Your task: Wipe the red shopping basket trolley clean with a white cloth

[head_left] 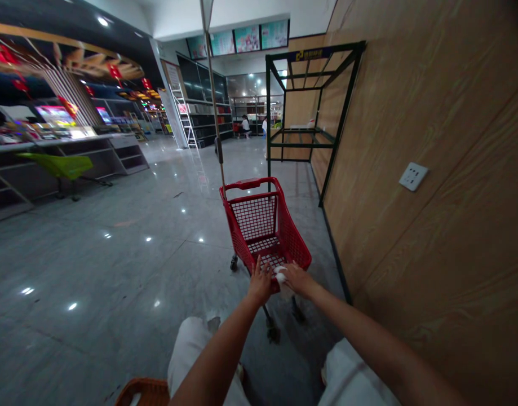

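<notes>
A small red shopping cart with lattice sides stands on the floor in front of me, its low end towards my knees. My left hand lies at that low end, fingers apart and touching the rim. Just to the right, my right hand pinches a crumpled white cloth or tissue against the cart's edge. The fingertips of that hand are partly hidden by the white material. A thin pole rises from the cart's far left corner.
Wood-panelled wall with a socket runs close on my right. Beyond the cart stands a dark metal rack. A green cart is by the counter at left. An orange basket sits beside my left leg. People are far back.
</notes>
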Demonstrator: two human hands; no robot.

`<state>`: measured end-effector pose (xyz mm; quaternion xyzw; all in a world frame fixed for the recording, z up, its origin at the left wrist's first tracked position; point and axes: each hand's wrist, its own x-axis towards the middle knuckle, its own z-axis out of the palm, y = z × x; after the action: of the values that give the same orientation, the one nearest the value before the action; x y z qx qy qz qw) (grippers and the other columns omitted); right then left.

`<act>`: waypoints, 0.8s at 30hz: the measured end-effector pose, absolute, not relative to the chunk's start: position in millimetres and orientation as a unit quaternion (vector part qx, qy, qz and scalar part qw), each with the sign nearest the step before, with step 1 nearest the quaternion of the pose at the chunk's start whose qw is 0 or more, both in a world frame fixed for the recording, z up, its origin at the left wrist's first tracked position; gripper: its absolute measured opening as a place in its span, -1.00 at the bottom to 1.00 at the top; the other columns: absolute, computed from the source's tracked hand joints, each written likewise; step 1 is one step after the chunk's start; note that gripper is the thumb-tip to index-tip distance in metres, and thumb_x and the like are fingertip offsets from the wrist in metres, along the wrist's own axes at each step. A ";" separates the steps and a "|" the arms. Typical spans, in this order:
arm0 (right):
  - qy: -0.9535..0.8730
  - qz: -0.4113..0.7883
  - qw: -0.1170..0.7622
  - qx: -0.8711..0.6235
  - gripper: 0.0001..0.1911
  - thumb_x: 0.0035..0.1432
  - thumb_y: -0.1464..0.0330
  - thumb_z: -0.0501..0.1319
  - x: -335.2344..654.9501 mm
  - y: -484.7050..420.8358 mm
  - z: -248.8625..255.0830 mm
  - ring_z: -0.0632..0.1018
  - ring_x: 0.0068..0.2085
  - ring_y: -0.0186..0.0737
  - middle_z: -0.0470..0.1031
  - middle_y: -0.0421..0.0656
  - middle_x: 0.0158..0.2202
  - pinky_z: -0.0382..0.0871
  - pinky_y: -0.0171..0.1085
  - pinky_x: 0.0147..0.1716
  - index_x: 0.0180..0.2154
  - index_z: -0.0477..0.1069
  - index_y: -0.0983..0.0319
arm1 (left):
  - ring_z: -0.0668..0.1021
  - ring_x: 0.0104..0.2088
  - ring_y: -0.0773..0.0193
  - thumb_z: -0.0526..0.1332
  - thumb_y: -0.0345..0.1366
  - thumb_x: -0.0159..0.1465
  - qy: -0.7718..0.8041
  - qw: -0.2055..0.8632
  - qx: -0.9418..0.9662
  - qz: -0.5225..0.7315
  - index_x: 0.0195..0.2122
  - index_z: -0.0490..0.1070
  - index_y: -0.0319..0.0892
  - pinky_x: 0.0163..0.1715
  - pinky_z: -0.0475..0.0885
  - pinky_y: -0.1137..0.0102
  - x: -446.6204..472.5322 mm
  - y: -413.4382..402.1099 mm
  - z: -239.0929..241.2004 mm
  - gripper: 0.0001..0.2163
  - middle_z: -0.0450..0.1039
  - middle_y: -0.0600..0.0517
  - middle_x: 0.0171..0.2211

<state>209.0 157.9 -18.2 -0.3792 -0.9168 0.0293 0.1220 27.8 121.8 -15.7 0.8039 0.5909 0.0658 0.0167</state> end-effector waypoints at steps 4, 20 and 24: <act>-0.921 -0.010 0.110 -0.375 -0.66 0.18 0.30 0.16 178.5 148.0 -24.4 0.43 -0.02 -0.06 0.47 0.02 -0.11 0.11 0.04 0.13 -0.02 0.36 0.30 | -0.19 0.32 -0.12 0.18 -0.18 0.19 0.587 0.021 0.807 0.054 0.21 0.16 -0.25 0.22 -0.07 -0.11 23.8 123.2 -15.3 -0.43 0.05 -0.17 0.28; -0.891 -0.049 0.155 -0.424 -0.70 0.23 0.30 0.07 181.0 135.3 -37.7 0.40 -0.06 -0.07 0.44 -0.06 -0.05 0.21 -0.06 0.03 -0.02 0.36 0.22 | -0.20 0.32 -0.11 0.10 -0.34 0.20 0.594 0.011 0.802 0.062 0.22 0.14 -0.21 0.21 -0.06 -0.14 35.0 121.6 -19.0 -0.47 0.03 -0.14 0.29; -0.905 -0.043 0.131 -0.403 -0.75 0.23 0.40 0.05 209.2 154.0 -33.6 0.42 -0.07 -0.12 0.47 -0.08 -0.11 0.25 -0.14 -0.01 -0.08 0.40 0.20 | -0.20 0.32 -0.08 0.08 -0.34 0.22 0.576 0.024 0.815 0.058 0.20 0.18 -0.21 0.23 -0.05 -0.08 27.5 123.7 -18.1 -0.51 0.02 -0.09 0.30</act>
<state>209.2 154.0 -33.6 -0.4032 -0.9046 -0.0434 0.1313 27.5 123.7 -18.1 0.8149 0.5762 0.0576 0.0235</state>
